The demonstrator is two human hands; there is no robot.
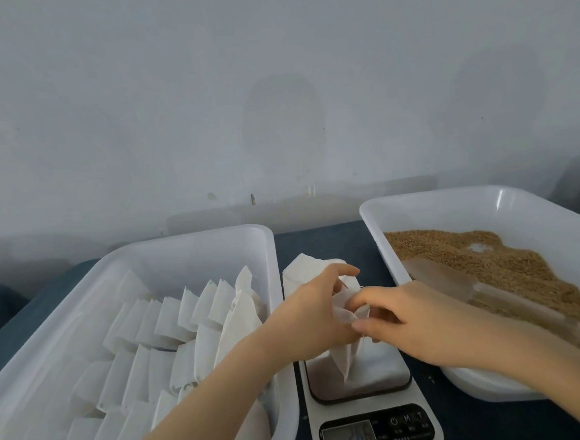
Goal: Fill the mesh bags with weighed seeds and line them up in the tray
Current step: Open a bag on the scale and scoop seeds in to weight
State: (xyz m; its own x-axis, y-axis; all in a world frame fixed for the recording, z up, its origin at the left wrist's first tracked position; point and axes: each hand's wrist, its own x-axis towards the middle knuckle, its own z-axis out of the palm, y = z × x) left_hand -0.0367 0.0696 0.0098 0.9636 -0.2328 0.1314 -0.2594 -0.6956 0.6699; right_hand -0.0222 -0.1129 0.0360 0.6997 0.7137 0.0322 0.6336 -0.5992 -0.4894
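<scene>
I see my left hand and right hand close together, both pinching the top of the mesh bag, its bottom on the scale.

Left grip and right grip meet, fingers curled, pinching.

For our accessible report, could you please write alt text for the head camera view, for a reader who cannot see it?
The left hand and right hand pinch the top of a white mesh bag standing on a kitchen scale. A bag tray of lined-up bags sits to its left, and a seed tray of brown seeds to its right.
</scene>
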